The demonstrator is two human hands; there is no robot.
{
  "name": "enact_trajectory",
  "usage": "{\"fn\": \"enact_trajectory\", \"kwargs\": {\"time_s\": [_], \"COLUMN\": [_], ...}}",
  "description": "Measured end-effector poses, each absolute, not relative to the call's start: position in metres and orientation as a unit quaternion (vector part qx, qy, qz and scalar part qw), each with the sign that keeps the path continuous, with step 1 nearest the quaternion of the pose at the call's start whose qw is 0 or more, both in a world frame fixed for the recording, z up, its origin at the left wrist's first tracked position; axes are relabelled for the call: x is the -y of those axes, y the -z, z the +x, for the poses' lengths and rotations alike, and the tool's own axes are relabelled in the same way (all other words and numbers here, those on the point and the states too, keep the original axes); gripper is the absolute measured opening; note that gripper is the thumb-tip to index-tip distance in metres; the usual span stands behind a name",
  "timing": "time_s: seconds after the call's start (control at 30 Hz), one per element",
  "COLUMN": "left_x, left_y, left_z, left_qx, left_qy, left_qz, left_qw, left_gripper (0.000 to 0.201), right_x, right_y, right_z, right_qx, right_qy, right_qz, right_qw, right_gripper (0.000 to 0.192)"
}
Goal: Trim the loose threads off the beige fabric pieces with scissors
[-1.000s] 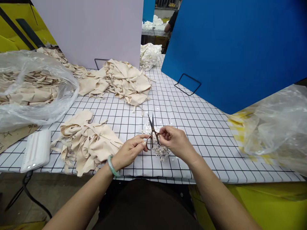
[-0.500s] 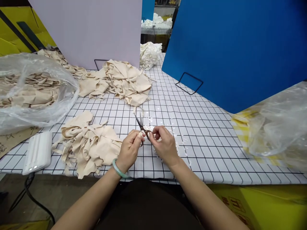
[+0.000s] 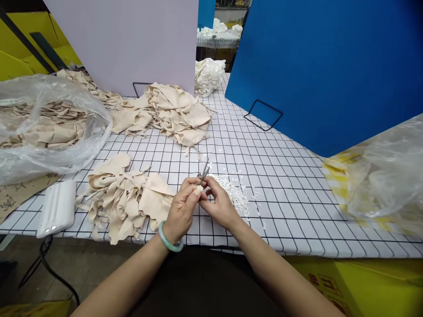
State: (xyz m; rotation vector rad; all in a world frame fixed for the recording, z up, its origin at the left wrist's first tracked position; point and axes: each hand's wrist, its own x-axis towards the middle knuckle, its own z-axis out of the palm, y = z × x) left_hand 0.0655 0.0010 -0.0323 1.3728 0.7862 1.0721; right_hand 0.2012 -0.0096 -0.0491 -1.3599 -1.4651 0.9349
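Hands are meeting just above the near edge of the worktop (image 3: 284,176), which is wearing a black-gridded white cover. The left hand (image 3: 183,210), with a green bangle (image 3: 168,241) circling its wrist, is pinching a small pale scrap (image 3: 198,190) between thumb and fingertips. The right hand (image 3: 220,204) is gripping the scissors (image 3: 204,171), whose blades are sticking up and away from the fingers. White snippets (image 3: 235,193) are lying just right of the hands. A cream cloth pile (image 3: 122,196) is sitting to the left, beside a white box (image 3: 57,208). Farther back, a bigger cloth heap (image 3: 175,112) is resting near a lilac board (image 3: 132,39) and a blue board (image 3: 330,66).
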Motion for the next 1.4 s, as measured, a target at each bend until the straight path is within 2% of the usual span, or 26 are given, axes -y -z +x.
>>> {"fn": "enact_trajectory", "kwargs": {"time_s": [0.17, 0.23, 0.47, 0.6, 0.67, 0.77, 0.83, 1.0, 1.1, 1.2, 1.27, 1.4], "left_x": [-0.003, -0.003, 0.014, 0.013, 0.007, -0.003, -0.005, 0.002, 0.003, 0.002, 0.003, 0.009], "left_y": [0.034, 0.033, 0.02, 0.018, 0.019, 0.02, 0.02, 0.014, 0.012, 0.013, 0.016, 0.023], "left_z": [0.059, 0.058, 0.067, 0.059, 0.051, 0.037, 0.031, 0.032, 0.036, 0.036, 0.033, 0.03], "left_qx": [-0.337, -0.345, -0.409, -0.43, -0.432, -0.412, -0.402, -0.394, -0.383, -0.39, -0.407, -0.39], "left_qy": [-0.457, -0.447, -0.446, -0.438, -0.436, -0.422, -0.424, -0.451, -0.481, -0.481, -0.473, -0.461], "left_qz": [0.553, 0.553, 0.583, 0.61, 0.597, 0.54, 0.527, 0.601, 0.57, 0.486, 0.482, 0.588], "left_qw": [0.61, 0.612, 0.543, 0.502, 0.517, 0.601, 0.617, 0.53, 0.545, 0.617, 0.615, 0.538], "left_gripper": [0.032, 0.033, 0.035, 0.036, 0.034, 0.035, 0.036, 0.03, 0.03, 0.033, 0.033, 0.033], "right_x": [0.006, 0.004, 0.007, 0.007, 0.005, 0.001, 0.001, 0.012, 0.022, 0.029, 0.034, 0.043], "right_y": [0.051, 0.053, 0.06, 0.06, 0.057, 0.05, 0.047, 0.049, 0.055, 0.055, 0.051, 0.039], "right_z": [0.202, 0.202, 0.19, 0.184, 0.189, 0.204, 0.21, 0.184, 0.158, 0.154, 0.165, 0.2], "right_qx": [0.487, 0.456, 0.451, 0.435, 0.444, 0.461, 0.453, 0.417, 0.358, 0.376, 0.433, 0.589], "right_qy": [-0.519, -0.539, -0.421, -0.411, -0.469, -0.608, -0.64, -0.614, -0.61, -0.621, -0.589, -0.357], "right_qz": [-0.479, -0.463, -0.568, -0.573, -0.54, -0.452, -0.417, -0.396, -0.411, -0.416, -0.451, -0.588], "right_qw": [0.514, 0.536, 0.544, 0.56, 0.539, 0.463, 0.46, 0.541, 0.576, 0.547, 0.511, 0.425], "right_gripper": [0.044, 0.043, 0.039, 0.037, 0.038, 0.04, 0.045, 0.046, 0.04, 0.04, 0.039, 0.035]}}
